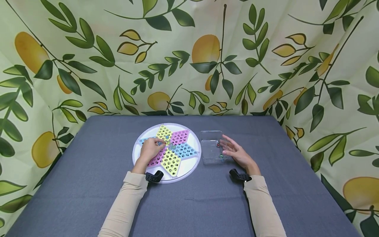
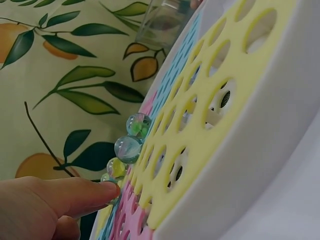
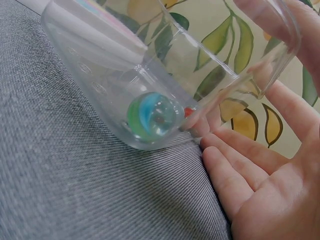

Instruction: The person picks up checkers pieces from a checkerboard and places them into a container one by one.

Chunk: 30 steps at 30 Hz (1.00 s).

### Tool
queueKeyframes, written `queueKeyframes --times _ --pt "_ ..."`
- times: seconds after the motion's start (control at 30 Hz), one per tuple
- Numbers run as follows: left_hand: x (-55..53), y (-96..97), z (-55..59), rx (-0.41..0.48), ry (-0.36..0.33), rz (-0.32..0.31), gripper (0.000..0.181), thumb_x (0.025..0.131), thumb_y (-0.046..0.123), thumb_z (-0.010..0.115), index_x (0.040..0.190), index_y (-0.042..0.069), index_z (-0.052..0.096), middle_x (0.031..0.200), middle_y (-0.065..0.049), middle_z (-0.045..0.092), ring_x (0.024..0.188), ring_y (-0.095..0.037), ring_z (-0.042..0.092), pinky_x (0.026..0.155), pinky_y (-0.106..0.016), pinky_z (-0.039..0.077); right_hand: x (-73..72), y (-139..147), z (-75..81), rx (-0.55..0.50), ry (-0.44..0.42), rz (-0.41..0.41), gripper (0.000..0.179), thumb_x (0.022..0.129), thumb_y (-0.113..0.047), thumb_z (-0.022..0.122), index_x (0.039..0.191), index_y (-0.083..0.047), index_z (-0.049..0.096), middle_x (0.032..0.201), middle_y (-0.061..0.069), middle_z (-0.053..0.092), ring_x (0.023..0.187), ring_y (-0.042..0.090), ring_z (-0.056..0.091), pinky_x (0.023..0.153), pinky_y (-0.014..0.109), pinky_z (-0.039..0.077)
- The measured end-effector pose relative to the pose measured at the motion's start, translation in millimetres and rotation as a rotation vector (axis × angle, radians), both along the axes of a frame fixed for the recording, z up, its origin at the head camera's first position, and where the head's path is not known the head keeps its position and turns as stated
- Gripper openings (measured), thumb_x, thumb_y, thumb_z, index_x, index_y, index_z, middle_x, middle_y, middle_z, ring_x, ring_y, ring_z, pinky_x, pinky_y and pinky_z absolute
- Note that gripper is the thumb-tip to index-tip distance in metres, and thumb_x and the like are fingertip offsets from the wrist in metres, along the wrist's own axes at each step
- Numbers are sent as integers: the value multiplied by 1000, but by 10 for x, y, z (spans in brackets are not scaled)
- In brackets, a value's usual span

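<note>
One yellow diamond (image 1: 170, 163) points lengthwise toward the person (image 1: 124, 204)

Sleeves, two: left sleeve (image 1: 122, 205) and right sleeve (image 1: 265, 205), long, light beige cloth, lightly creased; banded cuff (image 1: 135, 178) on the left. Wrist units, two: left wrist unit (image 1: 154, 177) and right wrist unit (image 1: 240, 176), black, compact, angular, small dot-like perforations. Left grip (image 1: 151, 149), right grip (image 1: 239, 155): bare.

No txt, labels or nos. legible anywhere.
</note>
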State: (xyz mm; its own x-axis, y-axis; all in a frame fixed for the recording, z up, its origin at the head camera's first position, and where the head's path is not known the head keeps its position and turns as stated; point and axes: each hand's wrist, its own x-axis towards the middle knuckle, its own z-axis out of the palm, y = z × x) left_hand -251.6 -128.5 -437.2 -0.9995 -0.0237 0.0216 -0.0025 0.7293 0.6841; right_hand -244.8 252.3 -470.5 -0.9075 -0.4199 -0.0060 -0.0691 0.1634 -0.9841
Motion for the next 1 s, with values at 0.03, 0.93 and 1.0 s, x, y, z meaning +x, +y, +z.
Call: queueKeyframes --times 0.03,0.93,1.0 --pt "1 -3 1 2 -1 -2 22 87 20 69 104 8 75 51 8 32 47 -6 27 46 -20 22 -2 5 -9 1 11 0 78 94 -12 60 156 -14 13 158 27 21 148 40 21 118 52 21" --pt "2 52 127 127 -15 -33 27 88 24 68 110 8 73 75 -10 65 61 -7 41 52 -20 30 5 -27 10 5 -35 -29 76 95 -7 57 155 -12 12 158 26 19 148 43 17 117 53 17" --pt "8 72 158 162 -17 -46 27 89 24 68 111 8 72 56 1 46 52 -7 32 48 -19 26 2 -29 12 12 -29 -25 75 95 -7 56 156 -11 11 158 26 19 148 43 17 118 55 17"
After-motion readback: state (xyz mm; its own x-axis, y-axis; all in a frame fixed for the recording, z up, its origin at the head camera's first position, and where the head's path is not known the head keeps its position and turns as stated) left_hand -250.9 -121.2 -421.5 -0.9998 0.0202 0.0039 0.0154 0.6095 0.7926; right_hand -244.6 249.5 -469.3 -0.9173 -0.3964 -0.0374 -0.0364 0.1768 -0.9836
